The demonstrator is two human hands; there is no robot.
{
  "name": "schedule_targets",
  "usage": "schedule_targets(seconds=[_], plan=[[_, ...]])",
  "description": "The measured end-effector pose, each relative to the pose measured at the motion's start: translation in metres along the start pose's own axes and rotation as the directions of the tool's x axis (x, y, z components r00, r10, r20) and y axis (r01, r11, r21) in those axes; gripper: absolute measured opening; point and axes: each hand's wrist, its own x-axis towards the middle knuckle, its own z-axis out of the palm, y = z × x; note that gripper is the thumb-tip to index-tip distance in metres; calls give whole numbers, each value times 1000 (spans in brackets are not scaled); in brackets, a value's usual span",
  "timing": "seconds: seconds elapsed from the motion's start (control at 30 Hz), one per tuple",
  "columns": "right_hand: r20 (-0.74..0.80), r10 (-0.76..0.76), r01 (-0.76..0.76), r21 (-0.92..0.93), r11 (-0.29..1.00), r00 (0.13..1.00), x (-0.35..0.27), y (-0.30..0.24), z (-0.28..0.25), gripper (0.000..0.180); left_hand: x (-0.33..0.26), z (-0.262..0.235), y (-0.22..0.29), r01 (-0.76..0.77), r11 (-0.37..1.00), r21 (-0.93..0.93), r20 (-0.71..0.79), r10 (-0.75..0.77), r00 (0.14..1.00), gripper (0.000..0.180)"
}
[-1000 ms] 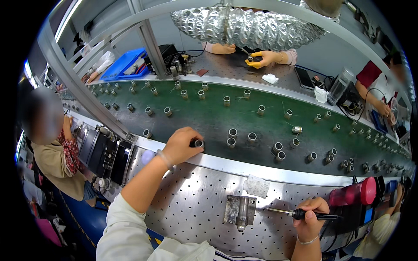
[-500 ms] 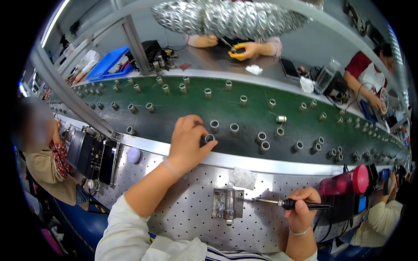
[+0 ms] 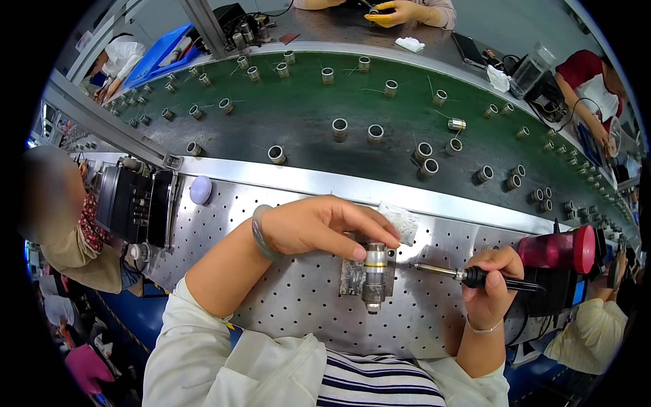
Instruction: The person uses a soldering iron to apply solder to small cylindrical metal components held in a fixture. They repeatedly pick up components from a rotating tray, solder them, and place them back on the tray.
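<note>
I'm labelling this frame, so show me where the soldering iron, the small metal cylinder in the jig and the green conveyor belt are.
soldering iron (image 3: 485,277): head view, on its black grip.
small metal cylinder (image 3: 375,266): head view, on its barrel.
green conveyor belt (image 3: 305,102): head view, on a bare stretch.

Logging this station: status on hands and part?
Left hand fingers on cylinder seated in fixture. Right hand grips soldering iron, tip beside cylinder. Nothing between.

A perforated steel table (image 3: 285,305) runs along a green conveyor belt (image 3: 305,108) dotted with small metal cylinders. Beyond it stands a grey bench (image 3: 339,27) with a blue tray (image 3: 159,51). Other workers sit around.
</note>
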Motion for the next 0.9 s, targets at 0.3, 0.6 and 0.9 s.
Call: schedule_targets(seconds=[0.3, 0.6, 0.9], plan=[[113, -36, 52, -140, 989, 993, 12, 23, -13, 22, -3, 6, -24, 96, 982, -165, -365, -151, 919, 79], [57, 32, -30, -37, 999, 998, 12, 29, -22, 18, 6, -12, -30, -11, 886, -464, -136, -59, 989, 88], [57, 93, -90, -58, 994, 994, 10, 43, -25, 17, 11, -5, -44, 5, 984, -180, -333, -66, 941, 38]])
